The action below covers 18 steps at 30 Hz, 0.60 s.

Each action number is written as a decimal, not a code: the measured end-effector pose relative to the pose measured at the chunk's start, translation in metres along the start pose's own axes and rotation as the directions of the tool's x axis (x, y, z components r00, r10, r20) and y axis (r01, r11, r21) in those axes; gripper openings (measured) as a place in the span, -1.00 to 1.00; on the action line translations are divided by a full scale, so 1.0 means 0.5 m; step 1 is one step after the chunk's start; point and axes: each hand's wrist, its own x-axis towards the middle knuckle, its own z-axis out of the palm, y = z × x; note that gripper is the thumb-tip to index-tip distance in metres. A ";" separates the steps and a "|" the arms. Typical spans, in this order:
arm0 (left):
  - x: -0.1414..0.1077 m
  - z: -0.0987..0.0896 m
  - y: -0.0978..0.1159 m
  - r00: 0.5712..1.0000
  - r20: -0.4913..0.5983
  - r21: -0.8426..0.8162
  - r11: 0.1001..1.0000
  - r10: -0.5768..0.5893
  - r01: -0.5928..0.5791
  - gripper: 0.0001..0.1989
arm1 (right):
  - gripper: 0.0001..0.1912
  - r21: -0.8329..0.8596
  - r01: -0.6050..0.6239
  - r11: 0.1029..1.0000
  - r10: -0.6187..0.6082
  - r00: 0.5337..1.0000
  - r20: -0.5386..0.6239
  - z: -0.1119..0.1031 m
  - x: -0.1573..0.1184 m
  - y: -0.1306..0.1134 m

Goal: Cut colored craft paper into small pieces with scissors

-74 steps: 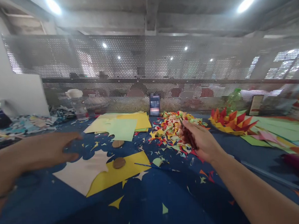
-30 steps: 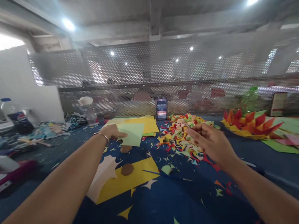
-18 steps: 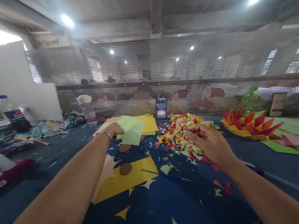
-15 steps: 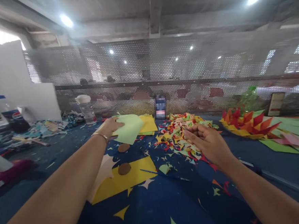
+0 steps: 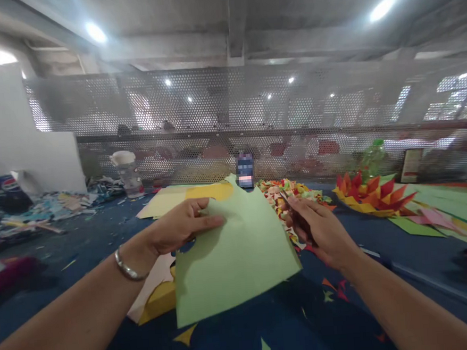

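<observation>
A pale green paper sheet (image 5: 239, 260) is pinched along its left side between the thumb and fingers of my left hand (image 5: 189, 223). It hangs tilted in front of me, above the dark blue table. My right hand (image 5: 315, 225), to the right of the sheet, is closed round what looks like a pair of small scissors (image 5: 284, 194); only a dark metal tip shows past the fingers. Under the green sheet's left edge lie a yellow paper sheet (image 5: 158, 303) and a pale pink one (image 5: 145, 290). Behind my left hand are more yellow sheets (image 5: 208, 191).
Colourful paper scraps (image 5: 298, 187) are heaped behind my right hand. Farther right stand pointed orange and yellow paper shapes (image 5: 374, 194) and a green-capped bottle (image 5: 372, 157). A cup (image 5: 127, 174) and a cola bottle (image 5: 6, 188) stand left. A perforated metal screen (image 5: 197, 113) closes the back.
My left hand has brought the green sheet toward me and right, off the yellow sheets. The sheet now covers the brown discs and most of the near yellow paper. My right hand has shifted slightly.
</observation>
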 end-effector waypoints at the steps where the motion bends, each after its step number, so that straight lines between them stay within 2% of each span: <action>1: 0.000 0.006 -0.007 1.000 0.028 0.038 0.999 -0.002 0.001 -0.72 | -0.63 0.018 -0.017 1.000 0.016 1.000 0.018 0.004 -0.002 -0.001; 4: 0.008 0.016 -0.021 0.997 0.078 0.114 0.993 0.007 -0.016 -0.78 | -0.62 0.052 -0.044 0.998 0.040 0.997 0.068 0.014 -0.006 -0.002; 11: 0.011 0.019 -0.028 0.984 0.162 0.105 0.991 0.071 -0.089 -0.72 | -0.68 0.068 -0.078 0.995 0.070 0.991 0.114 0.021 -0.009 0.004; 15: 0.008 0.015 -0.026 0.987 0.132 0.130 0.986 0.090 -0.107 -0.66 | -0.73 0.042 -0.130 0.991 0.122 0.980 0.160 0.019 -0.012 0.007; 18: 0.011 0.014 -0.031 0.988 0.070 0.229 0.962 0.138 -0.151 -0.56 | -0.75 0.024 -0.147 0.989 0.141 0.975 0.170 0.021 -0.014 0.007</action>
